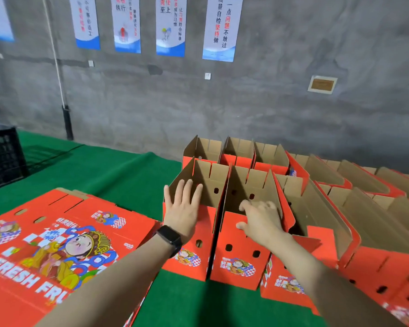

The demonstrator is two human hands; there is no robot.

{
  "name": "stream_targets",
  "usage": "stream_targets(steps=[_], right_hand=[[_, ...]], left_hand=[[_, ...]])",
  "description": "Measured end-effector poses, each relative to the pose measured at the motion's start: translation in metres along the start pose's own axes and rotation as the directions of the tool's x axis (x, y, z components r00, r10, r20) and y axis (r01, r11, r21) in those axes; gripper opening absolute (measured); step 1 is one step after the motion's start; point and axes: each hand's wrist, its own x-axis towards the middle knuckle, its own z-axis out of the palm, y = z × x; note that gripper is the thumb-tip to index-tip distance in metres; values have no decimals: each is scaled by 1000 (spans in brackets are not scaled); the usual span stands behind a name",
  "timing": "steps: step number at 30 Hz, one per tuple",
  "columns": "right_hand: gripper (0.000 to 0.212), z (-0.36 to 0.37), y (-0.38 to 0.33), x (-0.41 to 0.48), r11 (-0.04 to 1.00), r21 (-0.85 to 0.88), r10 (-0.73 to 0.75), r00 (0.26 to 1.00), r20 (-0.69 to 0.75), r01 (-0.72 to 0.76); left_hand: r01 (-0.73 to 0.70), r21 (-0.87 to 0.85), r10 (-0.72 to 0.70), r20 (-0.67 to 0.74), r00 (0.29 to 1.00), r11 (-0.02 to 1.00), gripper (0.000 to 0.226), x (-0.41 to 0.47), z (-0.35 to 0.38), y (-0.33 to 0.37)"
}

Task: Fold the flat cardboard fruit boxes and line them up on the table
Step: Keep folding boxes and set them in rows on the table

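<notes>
Two folded red fruit boxes stand side by side on the green table [99,171] in front of me, their brown insides open upward. My left hand [183,208], a black watch on its wrist, lies with straight fingers against the left flap of the left box [194,251]. My right hand [261,219] rests over the near rim of the right box [236,256], fingers bent over the edge and blurred. A stack of flat red printed boxes [57,244] lies at the lower left.
More folded boxes stand in rows behind [236,152] and to the right [364,208], reaching the frame's right edge. A black plastic crate [3,156] sits at the far left. A grey wall with hanging posters runs along the table's back.
</notes>
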Motion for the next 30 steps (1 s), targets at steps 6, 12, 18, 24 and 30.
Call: stream_targets(steps=[6, 12, 18, 24, 30], right_hand=[[39, 33, 3, -9, 999, -29, -22, 1000, 19, 22], [51, 27, 11, 0, 994, 100, -40, 999, -10, 40], [31, 48, 0, -81, 965, 103, -243, 970, 9, 241], [38, 52, 56, -93, 970, -177, 234, 836, 497, -166], [69, 71, 58, -89, 969, -47, 234, 833, 502, -244]], left_hand=[[297, -257, -263, 157, 952, 920, 63, -17, 19, 10], [179, -398, -107, 196, 975, 900, 51, 3, 13, 7], [88, -455, -128, -57, 990, 886, 82, -23, -2, -17], [247, -536, -264, 46, 963, 807, 74, -34, 0, -15], [322, -607, -214, 245, 946, 727, 82, -31, 12, -7]])
